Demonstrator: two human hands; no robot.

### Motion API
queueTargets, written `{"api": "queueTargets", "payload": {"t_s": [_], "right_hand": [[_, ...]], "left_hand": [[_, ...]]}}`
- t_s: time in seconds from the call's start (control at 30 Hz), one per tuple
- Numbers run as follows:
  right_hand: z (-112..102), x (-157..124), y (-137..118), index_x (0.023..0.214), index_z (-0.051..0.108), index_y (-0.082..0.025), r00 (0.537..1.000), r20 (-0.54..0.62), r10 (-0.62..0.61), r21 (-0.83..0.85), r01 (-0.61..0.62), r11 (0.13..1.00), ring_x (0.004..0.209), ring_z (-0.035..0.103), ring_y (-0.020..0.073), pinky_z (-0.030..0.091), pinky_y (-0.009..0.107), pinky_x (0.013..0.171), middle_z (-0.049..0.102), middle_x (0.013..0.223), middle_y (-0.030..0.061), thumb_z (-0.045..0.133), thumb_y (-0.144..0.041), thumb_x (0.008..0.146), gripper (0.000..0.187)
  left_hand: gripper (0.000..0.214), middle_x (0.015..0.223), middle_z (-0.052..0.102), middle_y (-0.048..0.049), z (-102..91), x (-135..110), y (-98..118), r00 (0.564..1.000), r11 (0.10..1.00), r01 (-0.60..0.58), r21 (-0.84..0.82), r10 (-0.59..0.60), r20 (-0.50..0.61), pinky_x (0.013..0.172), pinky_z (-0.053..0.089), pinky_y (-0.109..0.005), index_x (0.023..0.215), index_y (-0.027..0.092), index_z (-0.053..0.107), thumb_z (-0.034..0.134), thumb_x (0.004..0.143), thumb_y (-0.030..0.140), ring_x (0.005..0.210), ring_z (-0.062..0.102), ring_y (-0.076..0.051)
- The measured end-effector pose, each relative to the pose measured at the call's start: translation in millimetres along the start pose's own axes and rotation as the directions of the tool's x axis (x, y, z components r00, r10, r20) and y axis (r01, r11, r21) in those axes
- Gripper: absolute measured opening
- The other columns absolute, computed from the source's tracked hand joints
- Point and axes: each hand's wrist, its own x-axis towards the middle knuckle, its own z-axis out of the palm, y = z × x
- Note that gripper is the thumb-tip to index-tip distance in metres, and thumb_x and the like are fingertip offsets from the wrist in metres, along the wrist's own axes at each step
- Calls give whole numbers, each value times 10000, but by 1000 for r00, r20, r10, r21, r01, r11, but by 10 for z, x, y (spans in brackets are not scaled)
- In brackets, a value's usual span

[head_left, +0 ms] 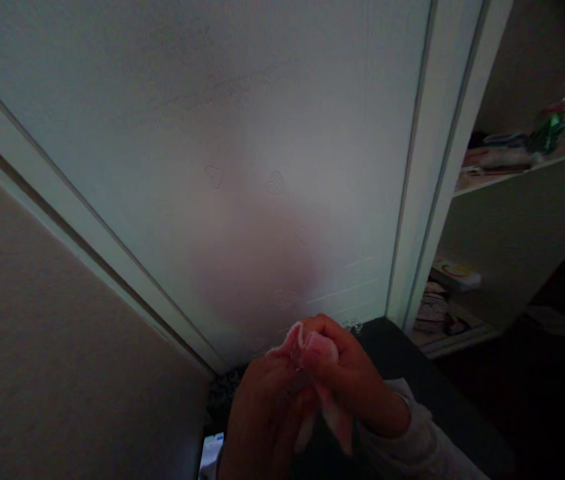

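Note:
A small piece of soft pink cloth (321, 349) is bunched between my two hands, low in the middle of the view. My left hand (262, 403) grips it from the left, its fingers curled. From the right, my right hand (355, 373) pinches the same cloth, with a grey sleeve (417, 423) at the wrist. A loose pink end hangs below the fingers. The cloth's full shape is hidden by the hands and the dim light, so I cannot tell what kind of item it is.
A pale panel with embossed hearts (275, 183) stands ahead, above a dark surface (397, 353). At lower left glows a phone-like screen (211, 450). On the right, shelves (517, 177) hold a green bottle-like object (552, 130), folded items and a white box (457, 275).

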Motion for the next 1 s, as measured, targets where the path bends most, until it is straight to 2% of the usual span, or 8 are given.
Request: {"api": "queueTargets", "payload": {"t_s": [0.1, 0.27, 0.5, 0.6, 0.77, 0.87, 1.0], "right_hand": [[-4, 6, -38, 820, 565, -205, 999, 33, 25, 6, -25, 1000, 719, 562, 154, 440, 262, 646, 621, 809, 14, 623, -336, 767, 152], [11, 32, -21, 774, 597, -222, 997, 69, -41, -12, 42, 999, 795, 575, 160, 435, 262, 715, 619, 837, 2, 665, -337, 752, 136], [167, 56, 119, 811, 596, -197, 988, 131, -86, -114, 101, 988, 813, 578, 189, 449, 302, 725, 617, 867, 55, 462, -404, 884, 257], [246, 72, 166, 848, 592, -203, 989, 101, -106, -139, 120, 983, 814, 570, 187, 452, 301, 736, 614, 879, 57, 440, -390, 897, 246], [325, 97, 210, 815, 574, -226, 988, -13, -154, -169, 150, 974, 779, 566, 168, 451, 268, 704, 601, 840, 28, 502, -328, 868, 135], [367, 95, 219, 742, 554, -223, 986, -70, -154, -148, 142, 979, 710, 544, 150, 446, 246, 639, 569, 789, -1, 592, -278, 792, 83], [429, 94, 207, 664, 544, -220, 977, -131, -165, -175, 141, 974, 688, 525, 139, 435, 236, 622, 543, 757, -27, 659, -184, 691, 123]], "left_hand": [[297, 989, 630, -29, 5, -22, 3, 994, 997, 79, -17, -80, -79, 751, 517, -269, 1115, 279, 498, 555, 827, 229, 877, 609, -178], [252, 942, 645, -19, -60, -76, -38, 986, 995, 96, -15, -97, -133, 723, 521, -247, 1047, 266, 530, 577, 808, 203, 840, 625, -174], [198, 890, 647, -18, -213, -167, -101, 981, 995, 91, 43, -82, -174, 687, 507, -219, 1026, 251, 539, 555, 829, 243, 783, 624, -153], [197, 880, 648, -8, -255, -167, -130, 980, 993, 107, 52, -97, -175, 691, 502, -209, 1021, 257, 538, 564, 825, 256, 768, 617, -142], [292, 954, 660, -22, -307, -194, -200, 972, 986, 154, 60, -140, -190, 731, 513, -220, 1085, 259, 524, 590, 802, 231, 817, 622, -152], [286, 963, 676, -22, -338, -219, -220, 961, 980, 191, 51, -176, -211, 728, 522, -208, 1085, 260, 539, 582, 807, 207, 834, 638, -150], [263, 953, 703, -13, -377, -245, -235, 957, 978, 203, 35, -191, -218, 744, 524, -205, 1051, 261, 574, 590, 801, 181, 834, 657, -146]]}}
